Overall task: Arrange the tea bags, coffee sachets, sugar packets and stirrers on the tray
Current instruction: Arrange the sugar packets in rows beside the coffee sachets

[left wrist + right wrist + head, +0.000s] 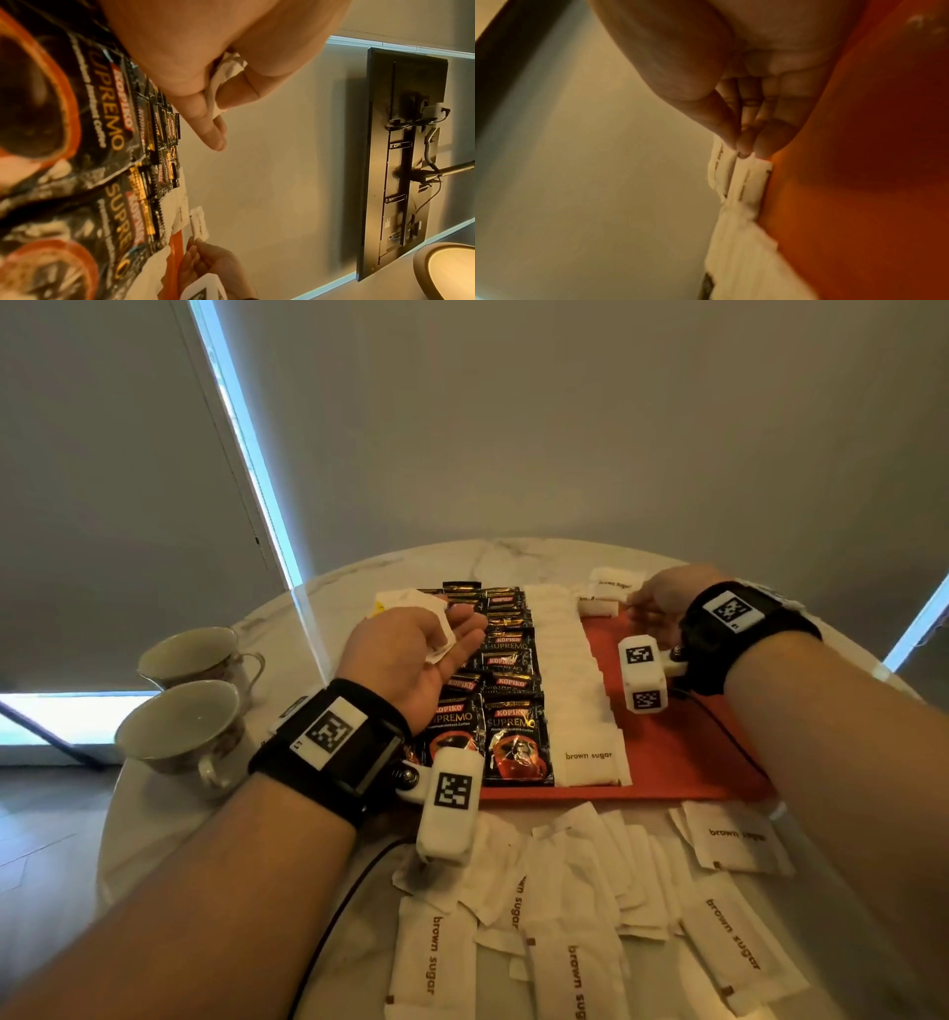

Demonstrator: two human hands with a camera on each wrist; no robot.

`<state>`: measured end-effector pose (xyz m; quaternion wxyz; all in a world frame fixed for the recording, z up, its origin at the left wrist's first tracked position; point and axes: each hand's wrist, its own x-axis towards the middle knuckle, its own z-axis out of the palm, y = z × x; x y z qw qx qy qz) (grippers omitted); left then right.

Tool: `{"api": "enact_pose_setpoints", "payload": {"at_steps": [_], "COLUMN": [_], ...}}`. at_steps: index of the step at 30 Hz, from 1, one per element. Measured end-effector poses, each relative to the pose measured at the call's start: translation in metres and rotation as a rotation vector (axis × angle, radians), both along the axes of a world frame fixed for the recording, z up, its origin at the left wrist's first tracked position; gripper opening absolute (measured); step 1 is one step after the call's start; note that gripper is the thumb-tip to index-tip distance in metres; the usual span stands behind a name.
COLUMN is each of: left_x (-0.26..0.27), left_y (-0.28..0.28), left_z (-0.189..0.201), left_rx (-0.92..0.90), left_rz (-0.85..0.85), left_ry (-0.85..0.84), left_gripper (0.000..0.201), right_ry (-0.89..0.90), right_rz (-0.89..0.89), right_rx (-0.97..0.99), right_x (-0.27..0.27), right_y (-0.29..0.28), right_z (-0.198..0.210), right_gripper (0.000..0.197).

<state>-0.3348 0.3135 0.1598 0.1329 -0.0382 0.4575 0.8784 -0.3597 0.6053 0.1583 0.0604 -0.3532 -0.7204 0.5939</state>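
An orange tray [683, 752] carries two columns of black coffee sachets [513, 742] and one column of white brown sugar packets [575, 670]. My left hand [452, 629] hovers palm-up over the sachets and holds a few white paper packets [436, 629]. In the left wrist view the thumb pins these white packets [226, 69] against the fingers. At the tray's far edge my right hand [637, 600] pinches a raised brown sugar packet [613, 582]. In the right wrist view the pinched packet [718, 166] sits beside another packet [752, 178] lying on the tray [859, 203].
Several loose brown sugar packets [590, 891] lie on the marble table in front of the tray. Two teacups [179, 726] stand at the table's left edge. A black cable [339, 916] runs under my left forearm. The tray's right half is bare orange.
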Motion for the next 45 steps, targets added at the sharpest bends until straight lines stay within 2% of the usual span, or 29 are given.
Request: {"api": "enact_pose_setpoints", "payload": {"at_steps": [3,5,14,18,22,29,32,35,37,40,42,45], "left_x": [-0.001,-0.002,-0.003,-0.003,-0.004,-0.004,-0.003,0.000,0.003,0.006,0.007,0.006], "left_y": [0.000,0.000,0.001,0.001,0.001,0.003,0.003,0.003,0.003,0.002,0.001,0.001], "left_z": [0.001,0.000,-0.002,-0.001,-0.001,-0.006,-0.005,-0.003,-0.002,-0.002,-0.002,-0.003], "left_rx": [0.012,0.017,0.004,-0.002,-0.002,-0.023,-0.046,-0.081,-0.098,-0.179,-0.255,-0.289], "left_rz": [-0.005,-0.003,-0.006,-0.012,-0.017,-0.095,-0.131,-0.156,-0.164,-0.182,-0.180,-0.157], "left_ry": [-0.006,-0.009,0.005,0.004,0.010,0.031,0.049,0.091,0.107,0.156,0.205,0.226], "left_gripper": [0.047,0.053,0.050,0.050,0.049,0.051,0.042,0.030,0.025,0.025,0.027,0.028], "right_ry": [-0.110,-0.145,-0.207,-0.192,-0.069,-0.027,0.054,0.242,0.344,0.389,0.406,0.440], "right_rz": [0.063,0.096,0.108,0.092,0.021,0.081,0.069,0.181,0.341,0.567,0.606,0.551], "right_rx": [0.133,0.173,0.260,0.188,0.091,-0.008,-0.064,-0.117,-0.165,-0.151,-0.130,-0.159], "right_x": [-0.003,-0.004,-0.015,-0.018,-0.018,-0.014,-0.003,0.019,0.036,0.052,0.055,0.056], "right_y": [0.000,-0.004,-0.003,0.000,0.004,-0.011,-0.018,-0.043,-0.066,-0.095,-0.106,-0.116], "right_z": [0.001,0.000,-0.003,-0.006,-0.014,-0.012,-0.004,0.007,0.015,0.021,0.018,0.014], "right_gripper": [0.021,0.022,0.017,0.020,0.010,0.017,0.018,0.021,0.029,0.042,0.041,0.032]}}
